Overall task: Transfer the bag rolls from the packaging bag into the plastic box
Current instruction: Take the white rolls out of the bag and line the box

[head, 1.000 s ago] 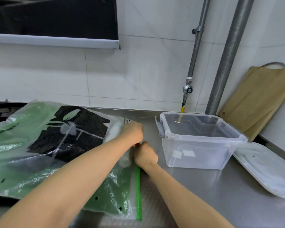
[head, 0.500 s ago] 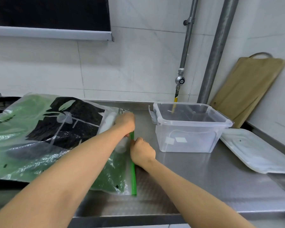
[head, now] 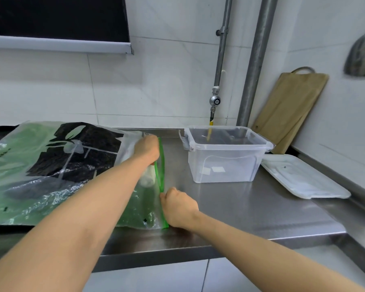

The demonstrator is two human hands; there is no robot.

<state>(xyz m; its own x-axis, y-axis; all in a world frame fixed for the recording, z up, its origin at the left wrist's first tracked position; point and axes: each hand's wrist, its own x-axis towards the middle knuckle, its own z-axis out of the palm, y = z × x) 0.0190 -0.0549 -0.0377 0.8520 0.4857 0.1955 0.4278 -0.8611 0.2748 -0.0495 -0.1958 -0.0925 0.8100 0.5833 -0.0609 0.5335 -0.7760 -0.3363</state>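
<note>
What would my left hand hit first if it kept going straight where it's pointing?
Probably the tiled wall behind the counter; your left hand, gripping the packaging bag, points just left of the plastic box. Depth unclear.

Bare counter (head: 230, 207) lies open between the packaging bag (head: 51, 165) and the uncovered plastic box (head: 236, 163), at one o'clock from the right hand (head: 180, 208). The lid (head: 303, 180) blocks the box's three o'clock; a pipe (head: 255, 70) and cutting board (head: 289, 114) stand at its twelve.
</note>
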